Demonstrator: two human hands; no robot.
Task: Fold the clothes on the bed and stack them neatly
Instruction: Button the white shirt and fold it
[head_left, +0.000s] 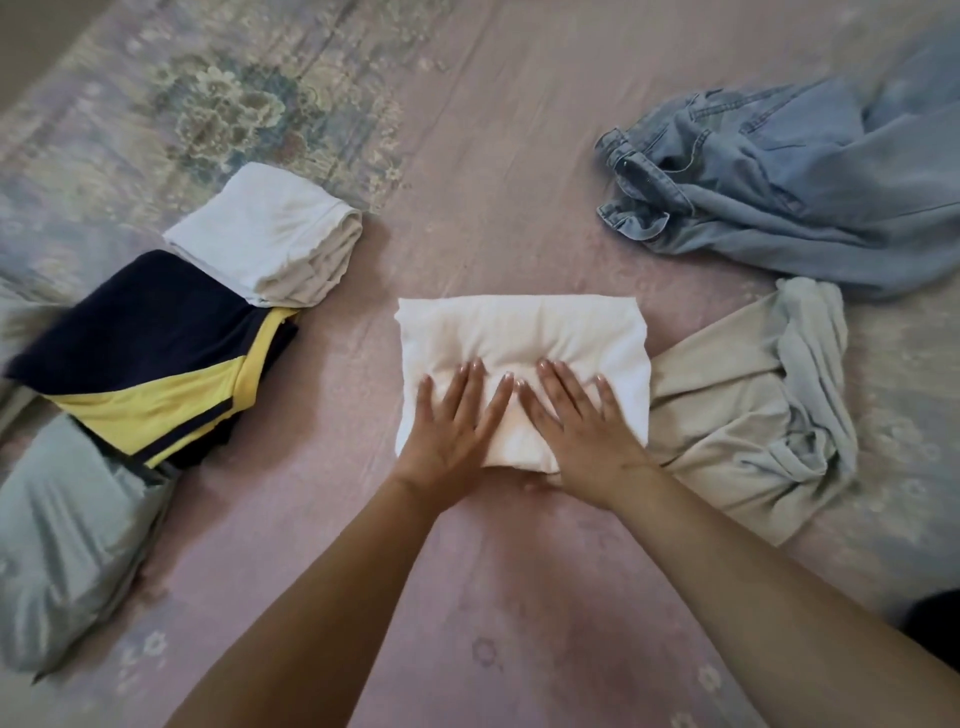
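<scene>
White folded garment sits at frame centre on the bed, a compact rectangle, slightly puffy in the middle. Both hands flat on its near half: left hand and right hand, fingers straight and spread, pointing to 12 o'clock, palms pressing down, gripping nothing. Thumbs nearly meet at the middle. Forearms run in from 6 o'clock and converge on the garment.

Step looks like flattening the last fold. To do it well: press from centre outward to push the air out, square the edges, then lift it from underneath so the fold holds.

At 9 o'clock, folded pieces: a white folded piece, a navy-and-yellow garment overlapping its near edge, and a pale green garment just below. Likely the stack area. At 3 o'clock, touching the white garment's right edge, an unfolded beige garment tangled with a light grey-blue one. At 1-2 o'clock, crumpled jeans, unfolded.
</scene>
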